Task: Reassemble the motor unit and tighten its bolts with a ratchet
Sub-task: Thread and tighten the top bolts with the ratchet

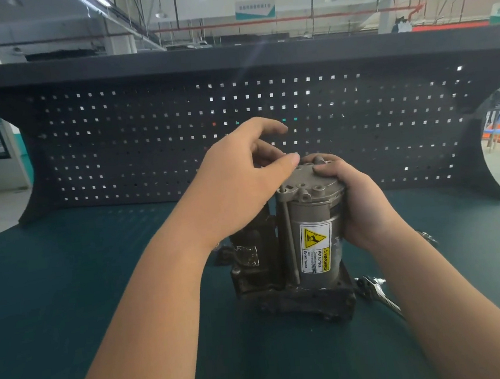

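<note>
Two hands on the motor unit (311, 232) — right hand (363, 206) gripping, left hand (242, 181) pinching its top.

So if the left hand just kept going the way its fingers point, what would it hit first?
Most likely the cap of the motor unit: the left hand reaches right and slightly forward, fingertips already at the cap's far edge. Just beyond sit the right hand's fingers. Depth is hard to judge from one view.
</note>
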`<state>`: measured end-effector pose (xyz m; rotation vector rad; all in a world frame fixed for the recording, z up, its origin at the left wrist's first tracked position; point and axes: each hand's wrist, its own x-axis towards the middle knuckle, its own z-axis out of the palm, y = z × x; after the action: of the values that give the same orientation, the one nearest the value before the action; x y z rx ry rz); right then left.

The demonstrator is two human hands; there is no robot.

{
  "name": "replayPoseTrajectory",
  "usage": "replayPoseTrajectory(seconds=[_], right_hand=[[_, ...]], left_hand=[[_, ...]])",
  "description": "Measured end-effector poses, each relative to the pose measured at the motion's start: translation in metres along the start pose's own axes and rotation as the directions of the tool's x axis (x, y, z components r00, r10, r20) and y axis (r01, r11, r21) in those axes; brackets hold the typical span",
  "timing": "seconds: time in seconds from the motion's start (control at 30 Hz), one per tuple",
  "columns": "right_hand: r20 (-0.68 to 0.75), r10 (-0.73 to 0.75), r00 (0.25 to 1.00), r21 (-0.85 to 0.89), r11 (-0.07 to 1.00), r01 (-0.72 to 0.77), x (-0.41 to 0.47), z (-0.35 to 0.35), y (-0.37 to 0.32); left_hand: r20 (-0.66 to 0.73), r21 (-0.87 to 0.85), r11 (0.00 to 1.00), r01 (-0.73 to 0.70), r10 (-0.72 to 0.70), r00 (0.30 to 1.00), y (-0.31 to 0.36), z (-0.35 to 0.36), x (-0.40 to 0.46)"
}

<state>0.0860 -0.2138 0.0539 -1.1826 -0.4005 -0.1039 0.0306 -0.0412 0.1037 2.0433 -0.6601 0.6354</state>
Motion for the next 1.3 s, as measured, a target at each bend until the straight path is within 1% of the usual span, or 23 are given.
replayPoseTrajectory(seconds=[0.13, 0.2, 0.27, 0.33, 0.37, 0.4, 0.43, 0.47, 0.5, 0.53, 0.57, 0.6, 0.63, 0.7, 0.73, 0.87, 0.97, 1.1, 1.3], right_hand=[[-0.006, 0.002, 1.000, 0.001, 1.000, -0.002, 0.000, 0.000, -0.001], [-0.018, 0.009, 1.000, -0.004, 1.000, -0.009, 0.000, -0.001, -0.001], [-0.023, 0.014, 1.000, -0.010, 1.000, -0.014, 0.000, -0.001, 0.000], [-0.027, 0.016, 1.000, -0.012, 1.000, -0.016, 0.000, -0.001, 0.000], [-0.031, 0.018, 0.999, -0.013, 1.000, -0.018, 0.000, -0.001, 0.000], [-0.035, 0.019, 0.999, -0.013, 1.000, -0.020, 0.001, -0.001, 0.000], [-0.038, 0.020, 0.999, -0.012, 1.000, -0.021, 0.001, -0.001, 0.000], [-0.041, 0.020, 0.999, -0.012, 1.000, -0.020, 0.001, -0.001, -0.001], [-0.043, 0.018, 0.999, -0.013, 1.000, -0.018, 0.001, 0.000, -0.001], [-0.043, 0.014, 0.999, -0.014, 1.000, -0.015, 0.001, 0.000, -0.001], [-0.042, 0.011, 0.999, -0.017, 1.000, -0.012, 0.000, 0.000, -0.001], [-0.040, 0.010, 0.999, -0.019, 1.000, -0.011, 0.000, 0.001, -0.002], [-0.040, 0.013, 0.999, -0.020, 1.000, -0.014, -0.001, 0.001, -0.002], [-0.038, 0.022, 0.999, -0.023, 0.999, -0.023, -0.001, 0.001, -0.002], [-0.036, 0.026, 0.999, -0.024, 0.999, -0.027, -0.001, 0.001, -0.002], [-0.041, 0.033, 0.999, -0.030, 0.999, -0.034, -0.002, 0.001, -0.003], [-0.024, 0.030, 0.999, -0.023, 0.999, -0.031, -0.003, 0.001, -0.003], [-0.008, 0.032, 0.999, -0.019, 0.999, -0.032, -0.003, 0.000, -0.002], [0.020, 0.033, 0.999, -0.015, 0.999, -0.033, -0.003, -0.001, -0.002]], left_hand=[[-0.006, -0.011, 1.000, -0.004, 0.004, 1.000, -0.004, -0.008, 0.001], [-0.047, -0.013, 1.000, 0.019, -0.019, 0.999, -0.013, -0.021, 0.002], [-0.133, -0.003, 0.996, 0.091, -0.091, 0.987, -0.031, -0.039, 0.004], [-0.201, 0.051, 0.964, 0.259, -0.244, 0.949, -0.061, -0.057, 0.004], [-0.204, 0.109, 0.918, 0.380, -0.354, 0.913, -0.079, -0.065, 0.002], [-0.191, 0.184, 0.844, 0.504, -0.473, 0.860, -0.099, -0.071, -0.001], [-0.168, 0.272, 0.743, 0.611, -0.588, 0.791, -0.121, -0.074, -0.005], [-0.145, 0.365, 0.630, 0.686, -0.689, 0.710, -0.141, -0.074, -0.011], [-0.120, 0.442, 0.517, 0.733, -0.775, 0.620, -0.158, -0.071, -0.018], [-0.087, 0.485, 0.427, 0.763, -0.845, 0.528, -0.175, -0.067, -0.026], [-0.050, 0.477, 0.374, 0.796, -0.892, 0.449, -0.188, -0.062, -0.033], [-0.024, 0.449, 0.335, 0.829, -0.922, 0.386, -0.197, -0.058, -0.039], [-0.030, 0.423, 0.303, 0.854, -0.937, 0.347, -0.205, -0.054, -0.042], [-0.066, 0.448, 0.259, 0.856, -0.945, 0.320, -0.213, -0.052, -0.044], [-0.089, 0.470, 0.246, 0.848, -0.943, 0.322, -0.216, -0.051, -0.043], [-0.147, 0.461, 0.212, 0.861, -0.939, 0.310, -0.224, -0.044, -0.040], [-0.204, 0.432, 0.173, 0.885, -0.938, 0.282, -0.230, -0.037, -0.039], [-0.257, 0.354, 0.161, 0.921, -0.930, 0.262, -0.241, -0.032, -0.039], [-0.276, 0.347, 0.146, 0.927, -0.928, 0.249, -0.243, -0.025, -0.040]])
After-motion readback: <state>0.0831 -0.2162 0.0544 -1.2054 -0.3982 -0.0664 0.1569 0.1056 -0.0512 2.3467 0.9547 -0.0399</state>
